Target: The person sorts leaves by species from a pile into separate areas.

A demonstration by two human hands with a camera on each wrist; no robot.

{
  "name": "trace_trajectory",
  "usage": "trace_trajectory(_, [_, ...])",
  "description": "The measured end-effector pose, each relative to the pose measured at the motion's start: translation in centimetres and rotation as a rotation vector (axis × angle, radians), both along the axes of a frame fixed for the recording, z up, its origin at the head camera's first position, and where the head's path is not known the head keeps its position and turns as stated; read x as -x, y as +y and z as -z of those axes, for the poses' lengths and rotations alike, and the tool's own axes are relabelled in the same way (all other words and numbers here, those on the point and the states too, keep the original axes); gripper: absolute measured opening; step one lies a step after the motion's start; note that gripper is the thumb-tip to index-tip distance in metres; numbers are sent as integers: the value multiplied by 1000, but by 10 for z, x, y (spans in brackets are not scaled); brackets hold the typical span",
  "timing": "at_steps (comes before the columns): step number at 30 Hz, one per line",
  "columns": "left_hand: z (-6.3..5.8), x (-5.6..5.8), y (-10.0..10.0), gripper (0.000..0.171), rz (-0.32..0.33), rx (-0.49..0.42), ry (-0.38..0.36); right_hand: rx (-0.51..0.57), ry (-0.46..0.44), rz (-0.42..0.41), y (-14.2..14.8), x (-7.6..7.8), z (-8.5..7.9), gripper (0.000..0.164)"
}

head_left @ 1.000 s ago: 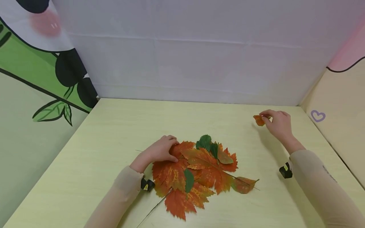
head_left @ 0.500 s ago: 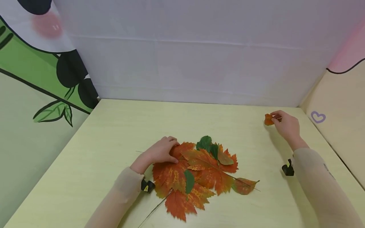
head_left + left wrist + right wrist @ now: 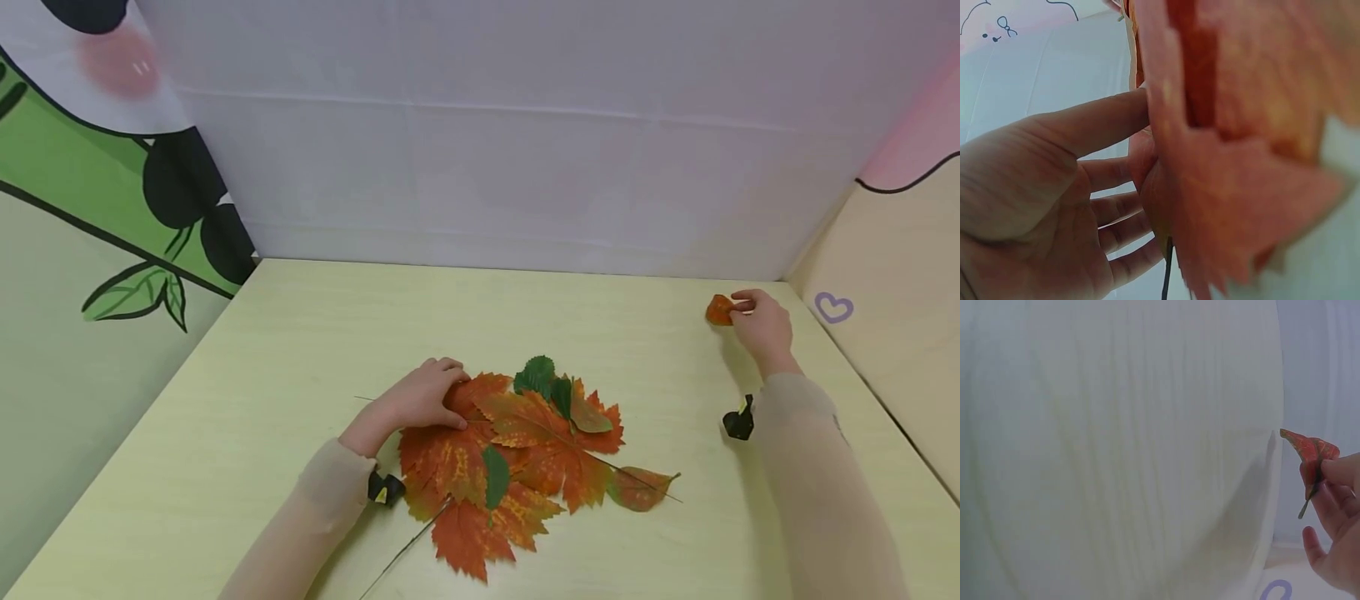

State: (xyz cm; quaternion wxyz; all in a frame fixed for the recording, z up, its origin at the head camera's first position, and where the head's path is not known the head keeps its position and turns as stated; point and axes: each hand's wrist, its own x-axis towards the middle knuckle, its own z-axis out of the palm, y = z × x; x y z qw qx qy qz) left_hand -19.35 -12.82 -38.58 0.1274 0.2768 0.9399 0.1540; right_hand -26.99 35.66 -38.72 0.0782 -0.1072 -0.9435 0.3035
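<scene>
At the far right of the head view, my right hand (image 3: 763, 329) pinches a small orange-red leaf (image 3: 720, 310) above the table. The right wrist view shows this leaf (image 3: 1315, 453) with its stem pointing down between thumb and fingers. On the left, my left hand (image 3: 423, 396) rests on a pile of large orange maple leaves (image 3: 457, 462), thumb spread from the fingers. Its fingertips are hidden behind a leaf (image 3: 1222, 200) in the left wrist view. Green leaves (image 3: 537, 375) lie at the pile's top, and a smaller green leaf (image 3: 497, 477) lies across its middle.
An orange-green oval leaf (image 3: 642, 488) lies at the pile's right edge. A long thin stem (image 3: 405, 547) sticks out toward the front. The pale table (image 3: 247, 400) meets a whitish cloth wall (image 3: 525, 183) behind and printed panels at both sides.
My right hand has carried the small leaf rightward and slightly away, toward the table's far right corner. The left hand and the leaf pile have stayed in place.
</scene>
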Motion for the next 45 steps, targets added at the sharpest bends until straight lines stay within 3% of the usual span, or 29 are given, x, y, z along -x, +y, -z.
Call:
trace_trajectory(13, [3, -1, -4, 63, -8, 4, -10, 100, -101, 83, 10, 6, 20, 41])
trace_trajectory(20, [4, -1, -4, 62, -6, -2, -15, 74, -104, 157, 10, 7, 18, 41])
trace_trajectory(27, [6, 0, -2, 62, -5, -4, -12, 134, -116, 206, 16, 7, 20, 48])
trace_trajectory(37, [6, 0, -1, 61, 0, 6, -5, 114, -57, 194, 19, 3, 16, 53])
trace_trajectory(45, [3, 1, 1, 61, -3, 20, 19, 1, -3, 129, 18, -3, 4, 49])
